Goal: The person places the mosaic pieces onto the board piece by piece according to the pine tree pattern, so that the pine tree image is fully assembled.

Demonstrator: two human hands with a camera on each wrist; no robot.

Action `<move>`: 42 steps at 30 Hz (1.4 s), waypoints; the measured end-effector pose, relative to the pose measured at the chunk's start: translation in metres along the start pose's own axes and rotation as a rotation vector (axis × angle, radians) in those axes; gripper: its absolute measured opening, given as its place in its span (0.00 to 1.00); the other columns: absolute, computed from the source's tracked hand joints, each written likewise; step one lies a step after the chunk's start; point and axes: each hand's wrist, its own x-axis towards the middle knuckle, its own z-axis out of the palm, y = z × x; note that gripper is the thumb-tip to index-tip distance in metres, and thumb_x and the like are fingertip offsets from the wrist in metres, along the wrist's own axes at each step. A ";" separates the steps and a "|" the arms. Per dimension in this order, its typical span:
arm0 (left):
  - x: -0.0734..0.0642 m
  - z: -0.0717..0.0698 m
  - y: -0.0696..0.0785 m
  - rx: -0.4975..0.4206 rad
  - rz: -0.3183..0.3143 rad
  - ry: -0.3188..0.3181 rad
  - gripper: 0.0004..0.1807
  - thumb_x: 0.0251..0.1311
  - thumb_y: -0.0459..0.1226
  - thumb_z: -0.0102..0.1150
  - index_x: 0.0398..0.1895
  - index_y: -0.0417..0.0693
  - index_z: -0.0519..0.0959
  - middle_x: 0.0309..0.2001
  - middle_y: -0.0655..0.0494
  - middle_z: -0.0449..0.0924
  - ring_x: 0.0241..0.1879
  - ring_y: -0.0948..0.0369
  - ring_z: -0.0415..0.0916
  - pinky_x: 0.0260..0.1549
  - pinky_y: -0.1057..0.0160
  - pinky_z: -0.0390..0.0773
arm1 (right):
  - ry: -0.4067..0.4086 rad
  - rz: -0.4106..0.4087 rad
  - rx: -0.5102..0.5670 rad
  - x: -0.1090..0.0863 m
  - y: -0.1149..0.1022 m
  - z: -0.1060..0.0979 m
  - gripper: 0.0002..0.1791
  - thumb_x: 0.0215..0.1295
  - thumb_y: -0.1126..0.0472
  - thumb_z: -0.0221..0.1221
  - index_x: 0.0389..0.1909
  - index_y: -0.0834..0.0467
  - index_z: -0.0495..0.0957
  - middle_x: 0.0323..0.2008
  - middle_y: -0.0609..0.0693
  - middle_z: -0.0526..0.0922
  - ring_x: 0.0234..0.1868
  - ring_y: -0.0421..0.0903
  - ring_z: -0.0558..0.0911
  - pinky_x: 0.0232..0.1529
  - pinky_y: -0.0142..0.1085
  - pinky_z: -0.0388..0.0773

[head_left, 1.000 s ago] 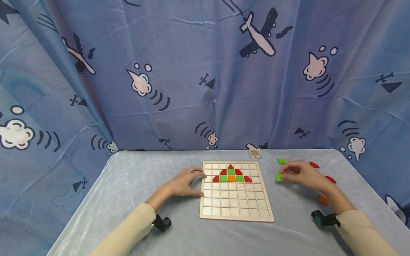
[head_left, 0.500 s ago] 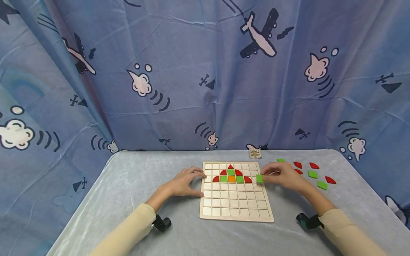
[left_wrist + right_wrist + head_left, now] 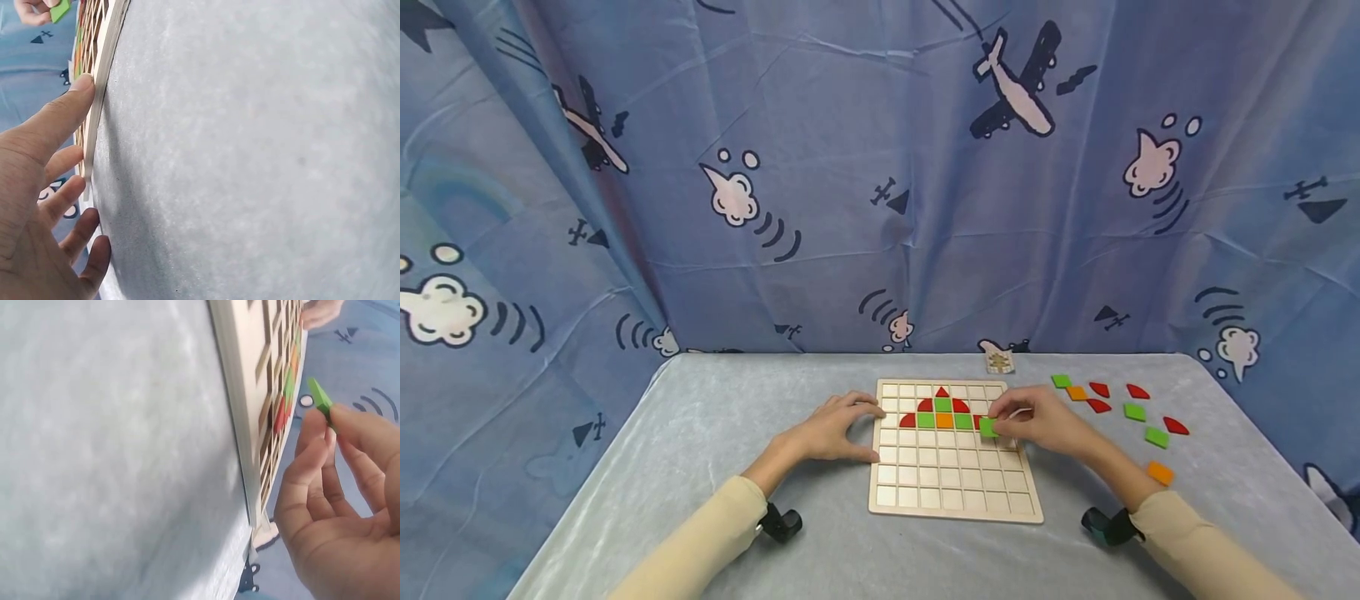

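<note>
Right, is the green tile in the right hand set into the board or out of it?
Out: the right hand pinches the green tile above the board; the right wrist view shows a gap between them.

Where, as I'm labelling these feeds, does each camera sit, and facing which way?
Head: worn on the head, facing forward and down; left hand, right hand, sleeves, grid board and curtain show.
Left wrist: worn there, looking along the left hand toward the board's edge; part of the right hand shows.
Right wrist: worn there, looking at the right hand pinching a green tile; part of the left hand shows.
Both wrist views share board and tile.
</note>
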 end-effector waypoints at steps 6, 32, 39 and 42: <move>0.000 0.000 0.001 0.004 -0.007 0.001 0.36 0.53 0.56 0.70 0.66 0.62 0.72 0.71 0.58 0.64 0.67 0.51 0.63 0.64 0.41 0.65 | -0.020 0.011 0.007 0.007 -0.004 0.011 0.09 0.62 0.62 0.66 0.41 0.60 0.83 0.38 0.54 0.83 0.36 0.40 0.81 0.38 0.30 0.82; -0.001 0.001 0.000 -0.016 0.020 0.012 0.36 0.53 0.55 0.71 0.65 0.61 0.73 0.70 0.57 0.64 0.66 0.50 0.63 0.63 0.41 0.65 | -0.099 -0.070 0.012 0.031 -0.025 0.044 0.06 0.61 0.68 0.65 0.38 0.65 0.82 0.29 0.58 0.84 0.25 0.42 0.77 0.28 0.33 0.78; 0.000 0.002 -0.002 -0.008 0.016 0.011 0.36 0.53 0.55 0.70 0.66 0.60 0.72 0.71 0.57 0.64 0.67 0.50 0.63 0.64 0.42 0.65 | -0.079 -0.053 -0.050 0.033 -0.026 0.047 0.04 0.59 0.69 0.65 0.35 0.63 0.83 0.28 0.55 0.85 0.25 0.40 0.76 0.28 0.30 0.75; 0.000 0.002 -0.002 -0.004 0.018 0.015 0.36 0.53 0.55 0.70 0.66 0.60 0.73 0.71 0.57 0.64 0.66 0.50 0.63 0.64 0.42 0.65 | -0.074 -0.040 -0.076 0.035 -0.025 0.049 0.03 0.58 0.68 0.65 0.34 0.61 0.83 0.27 0.52 0.84 0.27 0.40 0.76 0.28 0.30 0.75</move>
